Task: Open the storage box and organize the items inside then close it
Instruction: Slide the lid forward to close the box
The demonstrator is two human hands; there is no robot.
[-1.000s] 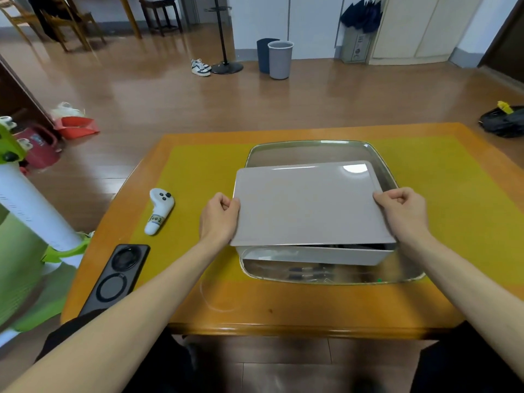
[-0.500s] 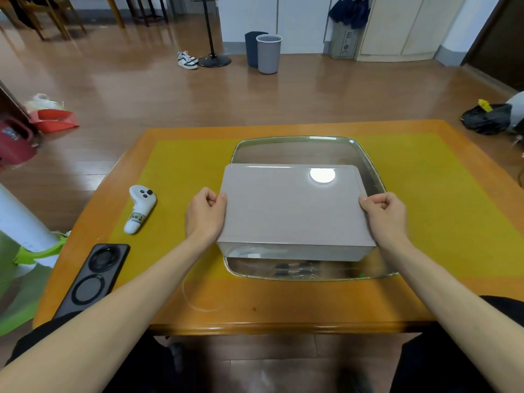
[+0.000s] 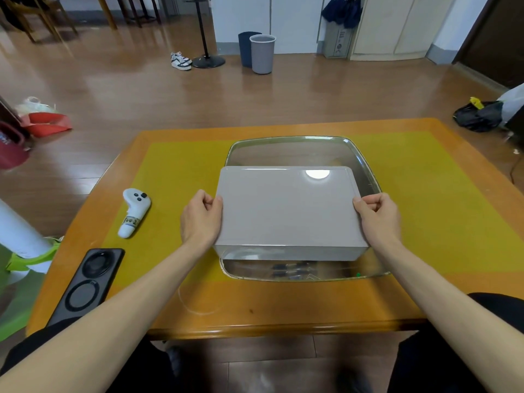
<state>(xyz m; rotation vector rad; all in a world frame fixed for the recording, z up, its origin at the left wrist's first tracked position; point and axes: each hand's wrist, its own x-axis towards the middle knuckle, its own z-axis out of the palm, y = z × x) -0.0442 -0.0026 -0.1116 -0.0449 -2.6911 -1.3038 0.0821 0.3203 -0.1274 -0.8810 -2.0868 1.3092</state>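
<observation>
While both hands are holding the grey lid [image 3: 289, 208] by its short edges, the lid is sitting level on top of the storage box [image 3: 292, 253], whose pale front wall is showing just under the lid's near edge. The left hand [image 3: 202, 217] is gripping the lid's left edge with curled fingers, thumb on top. The right hand [image 3: 378, 215] is gripping the right edge in the same way, fingers folded and thumb resting on the lid's surface. A round ceiling-light reflection is showing near the lid's far right corner.

The box is standing inside a shiny metal tray [image 3: 365, 171], toward the tray's near side; the tray's far portion is lying bare behind the box. The tray is resting on a yellow mat [image 3: 442, 199] that is covering the middle of an orange wooden table [image 3: 255, 313].

To the left of the tray, well apart from the box, a white controller [image 3: 133, 212] is lying on the mat. Nearer the table's left front corner, a black phone [image 3: 89, 283] is lying face down.

On the floor beyond the table, 2 waste bins [image 3: 262, 53] are standing side by side, with a pair of sneakers [image 3: 180, 61] to their left.
</observation>
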